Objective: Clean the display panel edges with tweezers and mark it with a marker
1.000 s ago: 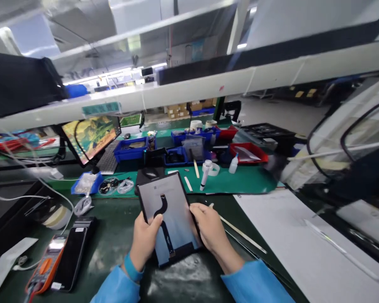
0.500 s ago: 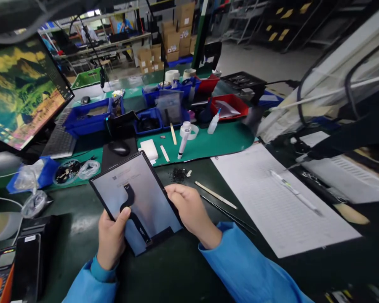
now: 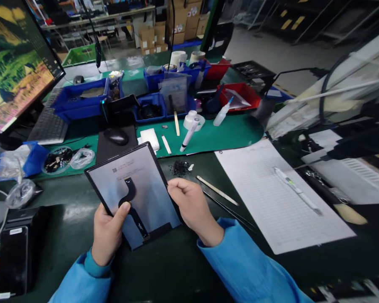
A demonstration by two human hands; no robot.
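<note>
Below the green mat (image 3: 227, 134), the left hand (image 3: 107, 235) pinches the edge of the display panel (image 3: 154, 198), the right hand (image 3: 192, 208) curls at its other edge with its hold unclear, and a slip could crease the flex cable (image 3: 129, 193).

Satin grey metal backs a tablet display panel (image 3: 153, 198), its frame (image 3: 97, 193) glossy black plastic, its ribbon cable (image 3: 131, 193) matt black. The bench top (image 3: 183, 261) shines darkly beside a matt green anti-static mat (image 3: 230, 134). Nearby lie thin dark metal tweezers (image 3: 227, 208), a smooth pale spudger (image 3: 217, 190) and matt white ruled paper (image 3: 271, 198); a blue cloth sleeve (image 3: 246, 265) enters below.
</note>
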